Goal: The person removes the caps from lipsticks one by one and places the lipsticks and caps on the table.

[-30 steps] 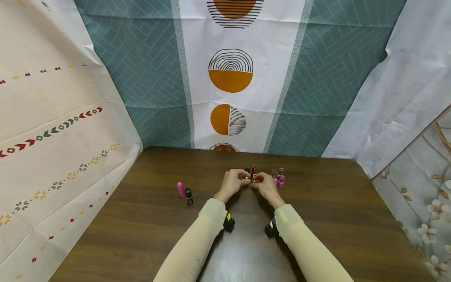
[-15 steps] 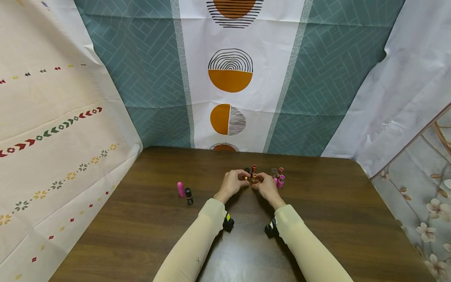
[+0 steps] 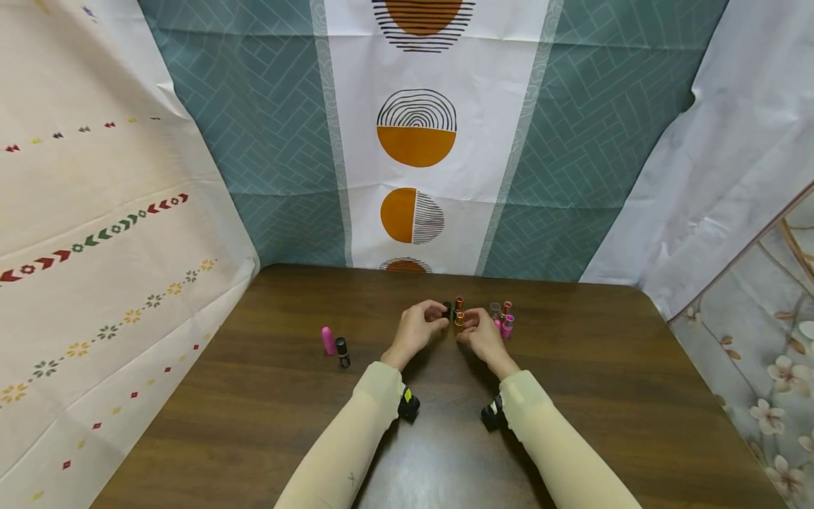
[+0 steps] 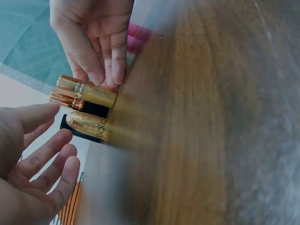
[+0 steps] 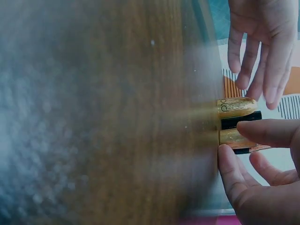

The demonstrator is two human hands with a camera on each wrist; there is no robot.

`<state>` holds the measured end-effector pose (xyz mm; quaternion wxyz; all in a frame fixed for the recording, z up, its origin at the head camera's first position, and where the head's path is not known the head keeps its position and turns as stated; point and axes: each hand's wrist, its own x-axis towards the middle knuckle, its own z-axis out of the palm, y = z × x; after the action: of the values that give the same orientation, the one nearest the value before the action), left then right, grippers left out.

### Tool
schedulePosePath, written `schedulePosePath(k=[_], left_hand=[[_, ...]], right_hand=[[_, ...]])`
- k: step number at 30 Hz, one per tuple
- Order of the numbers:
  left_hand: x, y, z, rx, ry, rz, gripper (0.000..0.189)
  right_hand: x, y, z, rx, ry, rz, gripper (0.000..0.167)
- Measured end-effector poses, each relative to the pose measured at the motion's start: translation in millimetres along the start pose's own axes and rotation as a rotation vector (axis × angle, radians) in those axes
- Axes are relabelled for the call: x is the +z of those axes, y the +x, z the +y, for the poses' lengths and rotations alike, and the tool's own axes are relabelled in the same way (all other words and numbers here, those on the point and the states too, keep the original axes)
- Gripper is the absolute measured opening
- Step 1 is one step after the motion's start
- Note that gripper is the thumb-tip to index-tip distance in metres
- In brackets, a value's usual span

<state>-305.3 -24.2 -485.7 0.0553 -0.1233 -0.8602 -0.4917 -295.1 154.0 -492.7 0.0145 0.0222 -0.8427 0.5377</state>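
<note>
A gold lipstick tube (image 3: 460,319) stands upright on the table, and my right hand (image 3: 481,334) holds it between thumb and fingers. In the right wrist view my index finger and thumb lie against this tube (image 5: 234,138). Beside it stands a domed gold lipstick cap (image 4: 89,125) with dark lettering. My left hand (image 3: 416,331) is spread beside that cap, its fingers apart from it. Just behind are a black piece (image 3: 447,309) and a copper-and-black lipstick tube (image 3: 458,304). Parts of the gold cap are hidden behind my left fingers in the head view.
To the right stand a clear cap (image 3: 495,309), another copper-topped tube (image 3: 506,309) and a pink lipstick tube (image 3: 507,325). A pink domed cap (image 3: 328,341) and a black lipstick (image 3: 343,352) stand at the left of the brown table (image 3: 254,410). Patterned cloth (image 3: 286,141) hangs behind.
My left hand has let go of the gold cap and drawn slightly left, its fingers now spread. My right hand stays at the gold tube, almost unmoved.
</note>
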Motion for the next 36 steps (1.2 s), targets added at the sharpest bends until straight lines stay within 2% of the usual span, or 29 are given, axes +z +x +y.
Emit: schedulePosePath(k=[8,12,18,22,30,32,36], left_hand=[[-6.3,-4.1,1.7,0.015,0.002,0.010,0.016],[-8.9,-5.3,2.7,0.023,-0.001,0.018,0.018],[-13.2,-7.2,4.1,0.037,-0.009,0.033,0.018],[-18.6,-9.4,10.9,0.059,0.003,0.029,0.017],[-31.0,-17.4,23.4,0.070,0.039,0.021,0.015],[-32.3,-18.9,24.3,0.074,0.050,0.019,0.016],[-35.3,-22.3,25.4,0.079,0.100,0.009,0.017]], right_hand=[[-3.6,-5.7,-4.2,0.009,0.075,-0.026,0.059],[-6.1,-8.0,-7.9,-0.001,0.071,-0.001,0.059],[-11.0,-9.8,-19.3,-0.105,0.036,0.095,0.051],[-11.7,-12.1,-25.5,-0.182,0.026,0.146,0.047],[-4.0,-19.5,-32.5,-0.312,0.075,0.267,0.056],[-1.9,-20.0,-32.2,-0.328,0.081,0.276,0.057],[2.3,-20.6,-30.0,-0.352,0.107,0.243,0.056]])
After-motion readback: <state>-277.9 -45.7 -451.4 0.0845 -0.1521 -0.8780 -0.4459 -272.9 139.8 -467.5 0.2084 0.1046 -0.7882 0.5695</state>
